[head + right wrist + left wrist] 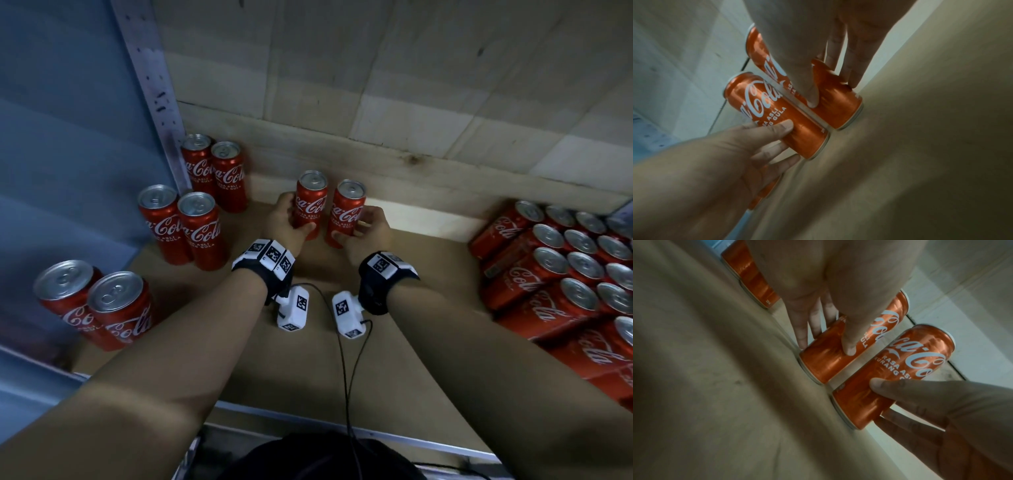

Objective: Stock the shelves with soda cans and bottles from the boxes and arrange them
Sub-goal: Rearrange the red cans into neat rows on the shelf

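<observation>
Two red Coca-Cola cans stand upright side by side near the back of the brown shelf board (294, 377). My left hand (289, 219) grips the left can (311, 202) low on its side, thumb in front and fingers behind. My right hand (358, 226) grips the right can (346, 214) the same way. In the left wrist view my thumb presses the left can (824, 360), and the right can (906, 363) lies beside it. In the right wrist view the right can (838, 104) and the left can (777, 113) nearly touch, bases on the board.
Pairs of the same cans stand along the left side, at the back (214, 171), the middle (185, 226) and the front (96, 305), by a grey metal post (150, 85). A tight block of several cans (565, 274) fills the right. A pale wooden wall closes the back.
</observation>
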